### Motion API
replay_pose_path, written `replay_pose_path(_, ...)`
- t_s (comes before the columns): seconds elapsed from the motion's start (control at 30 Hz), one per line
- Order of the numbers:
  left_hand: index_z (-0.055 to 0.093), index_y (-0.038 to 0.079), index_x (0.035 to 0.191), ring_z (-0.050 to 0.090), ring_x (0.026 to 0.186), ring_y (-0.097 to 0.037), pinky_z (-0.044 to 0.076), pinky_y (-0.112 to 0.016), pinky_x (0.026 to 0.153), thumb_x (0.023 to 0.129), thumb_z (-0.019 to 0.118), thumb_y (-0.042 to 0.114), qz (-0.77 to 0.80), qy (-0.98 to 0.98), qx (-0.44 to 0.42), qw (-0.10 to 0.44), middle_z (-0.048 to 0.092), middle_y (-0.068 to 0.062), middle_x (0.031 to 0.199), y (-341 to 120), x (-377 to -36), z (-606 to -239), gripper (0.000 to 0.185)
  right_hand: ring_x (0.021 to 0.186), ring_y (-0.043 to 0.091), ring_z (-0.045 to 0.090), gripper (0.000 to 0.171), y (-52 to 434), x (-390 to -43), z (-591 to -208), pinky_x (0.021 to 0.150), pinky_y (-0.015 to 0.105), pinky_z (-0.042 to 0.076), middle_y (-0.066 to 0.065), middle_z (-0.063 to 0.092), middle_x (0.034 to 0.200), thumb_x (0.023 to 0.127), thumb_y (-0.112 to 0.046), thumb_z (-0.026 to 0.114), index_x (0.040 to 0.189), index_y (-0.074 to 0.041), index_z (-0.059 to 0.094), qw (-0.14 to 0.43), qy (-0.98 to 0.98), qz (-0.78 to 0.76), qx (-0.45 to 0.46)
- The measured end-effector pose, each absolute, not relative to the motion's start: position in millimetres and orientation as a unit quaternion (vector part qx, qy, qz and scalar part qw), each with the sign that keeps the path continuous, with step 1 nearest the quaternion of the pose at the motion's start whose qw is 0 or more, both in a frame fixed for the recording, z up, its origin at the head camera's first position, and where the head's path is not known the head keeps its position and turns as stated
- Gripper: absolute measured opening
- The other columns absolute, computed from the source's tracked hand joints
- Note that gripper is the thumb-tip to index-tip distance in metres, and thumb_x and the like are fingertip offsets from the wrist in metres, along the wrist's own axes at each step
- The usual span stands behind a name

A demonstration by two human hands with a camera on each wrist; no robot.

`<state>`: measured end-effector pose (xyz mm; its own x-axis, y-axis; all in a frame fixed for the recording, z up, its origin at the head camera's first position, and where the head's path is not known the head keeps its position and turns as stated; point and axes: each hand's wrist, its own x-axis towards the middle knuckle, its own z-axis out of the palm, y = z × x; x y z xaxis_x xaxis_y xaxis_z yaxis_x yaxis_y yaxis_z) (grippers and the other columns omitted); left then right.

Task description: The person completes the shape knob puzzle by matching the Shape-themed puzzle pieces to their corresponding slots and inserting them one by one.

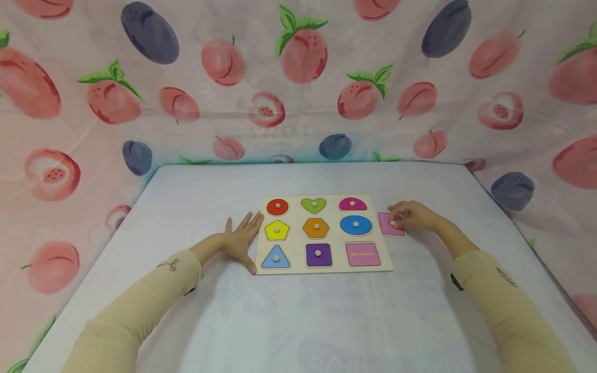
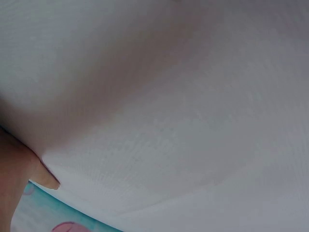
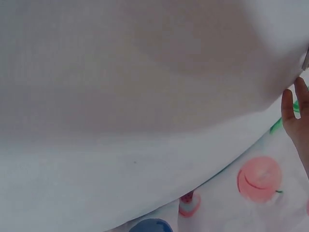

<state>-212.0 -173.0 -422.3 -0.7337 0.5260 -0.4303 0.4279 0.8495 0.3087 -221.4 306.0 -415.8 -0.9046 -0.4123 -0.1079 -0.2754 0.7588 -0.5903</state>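
Right hand curled over small knob of pink rectangle piece, pinching it; piece lay flat on white table, just beside right edge of puzzle board. Left hand spread flat, fingers straight, touching board's left edge, steadying it. Bottom-right pink rectangle slot stood empty; other eight slots filled. Judged step: pickup of last piece. Next move called for lift, carry over slot, squaring of edges before lowering.

Pale wooden puzzle board with glossy painted pieces; matt white cloth table cover.
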Motion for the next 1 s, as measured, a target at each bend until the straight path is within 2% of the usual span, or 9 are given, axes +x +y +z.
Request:
replay_pose_path(0.1, -0.012, 0.005, 0.150, -0.023, 0.143, -0.035, -0.019, -0.070, 0.103, 0.060, 0.082, 0.053, 0.094, 0.926, 0.261, 0.256, -0.019, -0.014, 0.157, -174, -213, -424, 0.139, 0.126, 0.050, 0.040, 0.009, 306, -218, -416, 0.103, 0.060, 0.034, 0.032, 0.050, 0.132, 0.086, -0.009, 0.067, 0.092, -0.003, 0.069, 0.116, 0.933, -0.287, -0.181)
replay_pose_path(0.33, -0.012, 0.006, 0.150, -0.023, 0.143, -0.034, -0.019, -0.069, 0.103, 0.060, 0.082, 0.053, 0.092, 0.927, 0.264, 0.249, -0.019, -0.013, 0.157, -174, -214, -423, 0.139, 0.126, 0.047, 0.042, 0.020, 308, -212, -413, 0.100, 0.057, 0.040, 0.026, 0.054, 0.131, 0.087, -0.013, 0.067, 0.103, -0.002, 0.071, 0.112, 0.940, -0.276, -0.165)
replay_pose_path(0.53, -0.011, 0.005, 0.150, -0.023, 0.143, -0.034, -0.019, -0.069, 0.103, 0.059, 0.083, 0.052, 0.099, 0.928, 0.264, 0.244, -0.019, -0.013, 0.157, -173, -212, -423, 0.139, 0.132, 0.048, 0.035, 0.020, 306, -211, -406, 0.105, 0.064, 0.027, 0.023, 0.050, 0.136, 0.087, -0.016, 0.067, 0.102, -0.003, 0.071, 0.104, 0.944, -0.278, -0.142)
replay_pose_path(0.63, -0.011, 0.005, 0.150, -0.023, 0.143, -0.034, -0.018, -0.069, 0.103, 0.060, 0.083, 0.052, 0.095, 0.929, 0.260, 0.246, -0.019, -0.013, 0.157, -173, -211, -424, 0.139, 0.132, 0.048, 0.035, 0.017, 304, -211, -404, 0.106, 0.065, 0.025, 0.022, 0.050, 0.136, 0.086, -0.014, 0.067, 0.099, -0.003, 0.071, 0.090, 0.945, -0.279, -0.145)
replay_pose_path(1.0, -0.013, 0.006, 0.150, -0.023, 0.143, -0.034, -0.018, -0.069, 0.104, 0.061, 0.082, 0.052, 0.088, 0.929, 0.257, 0.252, -0.020, -0.012, 0.157, -175, -210, -422, 0.138, 0.125, 0.045, 0.045, 0.005, 303, -199, -401, 0.099, 0.056, 0.042, 0.023, 0.055, 0.131, 0.084, -0.014, 0.070, 0.082, -0.010, 0.070, 0.065, 0.947, -0.271, -0.157)
